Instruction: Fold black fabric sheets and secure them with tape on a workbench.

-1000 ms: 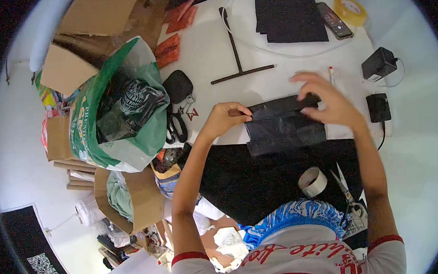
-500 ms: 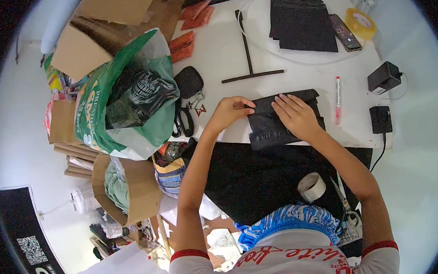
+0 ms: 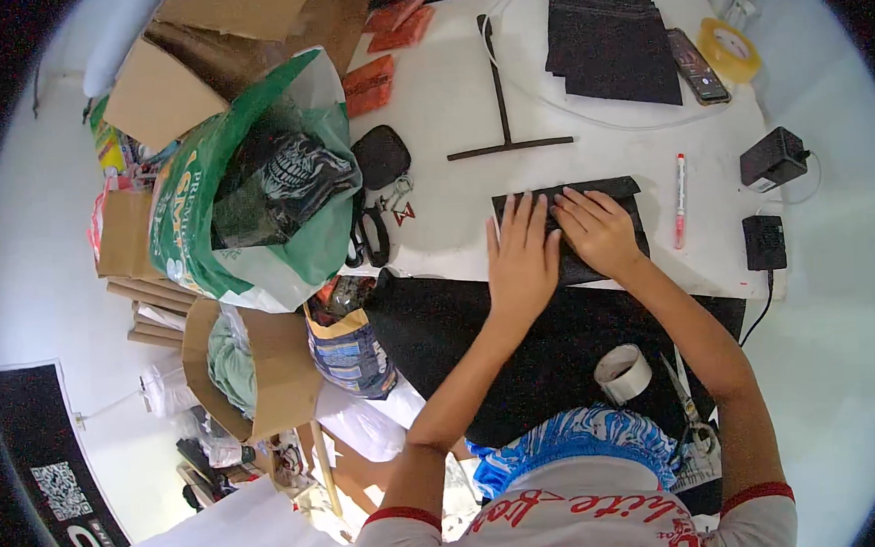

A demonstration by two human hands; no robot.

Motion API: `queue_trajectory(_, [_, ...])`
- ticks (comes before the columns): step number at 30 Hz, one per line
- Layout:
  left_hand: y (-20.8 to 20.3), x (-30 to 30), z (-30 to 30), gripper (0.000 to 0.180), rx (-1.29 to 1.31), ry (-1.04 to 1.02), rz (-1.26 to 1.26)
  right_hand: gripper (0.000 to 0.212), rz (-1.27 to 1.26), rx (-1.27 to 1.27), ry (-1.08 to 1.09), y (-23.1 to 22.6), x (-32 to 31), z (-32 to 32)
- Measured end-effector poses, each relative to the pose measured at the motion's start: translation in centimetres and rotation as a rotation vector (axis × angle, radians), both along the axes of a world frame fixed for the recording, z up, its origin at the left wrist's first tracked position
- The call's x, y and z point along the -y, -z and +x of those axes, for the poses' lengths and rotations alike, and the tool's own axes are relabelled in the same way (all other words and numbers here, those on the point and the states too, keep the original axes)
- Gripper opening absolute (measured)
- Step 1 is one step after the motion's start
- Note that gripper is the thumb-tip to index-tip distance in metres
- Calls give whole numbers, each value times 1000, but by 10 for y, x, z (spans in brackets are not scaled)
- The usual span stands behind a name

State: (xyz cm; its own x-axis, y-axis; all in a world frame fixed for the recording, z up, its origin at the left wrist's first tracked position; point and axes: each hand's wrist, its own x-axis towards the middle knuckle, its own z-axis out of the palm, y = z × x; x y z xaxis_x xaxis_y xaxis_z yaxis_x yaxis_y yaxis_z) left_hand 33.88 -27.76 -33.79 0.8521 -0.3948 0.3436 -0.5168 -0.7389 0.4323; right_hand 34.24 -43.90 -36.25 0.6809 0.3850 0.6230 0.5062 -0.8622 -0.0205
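A folded black packet (image 3: 586,270), cloth or thin plastic, lies near the front edge of the white table (image 3: 435,229). My left hand (image 3: 523,260) rests flat across its left part, fingers stretched forward. On the packet's right part lies my right hand (image 3: 595,232), palm down with fingers extended. The two hands are side by side, and both hide much of the packet's middle. To the right of it lies a white and red marker (image 3: 680,201). Beyond the packet is a dark T-shaped stick (image 3: 504,119).
Black cloth (image 3: 462,342) covers the near side, bearing a tape roll (image 3: 622,373) and scissors (image 3: 688,399). A green and white bag (image 3: 189,224) stands left. Further back are a black fabric stack (image 3: 612,47), a phone (image 3: 697,65) and yellow tape (image 3: 728,49). Black adapters (image 3: 773,158) sit right.
My left hand has moved right, from pinching at the packet's left edge to lying flat on top of it. My right hand stays on the packet, almost unmoved.
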Motion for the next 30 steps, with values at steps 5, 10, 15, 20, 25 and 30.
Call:
queue_trajectory(5, [15, 7, -9, 40, 70, -123, 131, 23, 18, 8, -5, 1, -1, -2])
queue_trajectory(10, [19, 7, -15, 38, 94, -168, 121, 24, 54, -45, 16, -13, 3, -5])
queue_trajectory(15, [18, 9, -17, 36, 101, -184, 90, 20, 23, -22, 136, -19, 33, -10])
queue_trajectory(20, [17, 5, -17, 35, 107, -207, 68, 14, 24, -101, 39, -34, 50, -12])
queue_trajectory(25, [14, -6, -16, 33, 116, -221, 62, 11, 223, -82, 52, -71, 20, 7])
queue_trajectory(30, [15, -13, -17, 31, 129, -221, 37, 33, 322, -343, 280, -46, -41, 93])
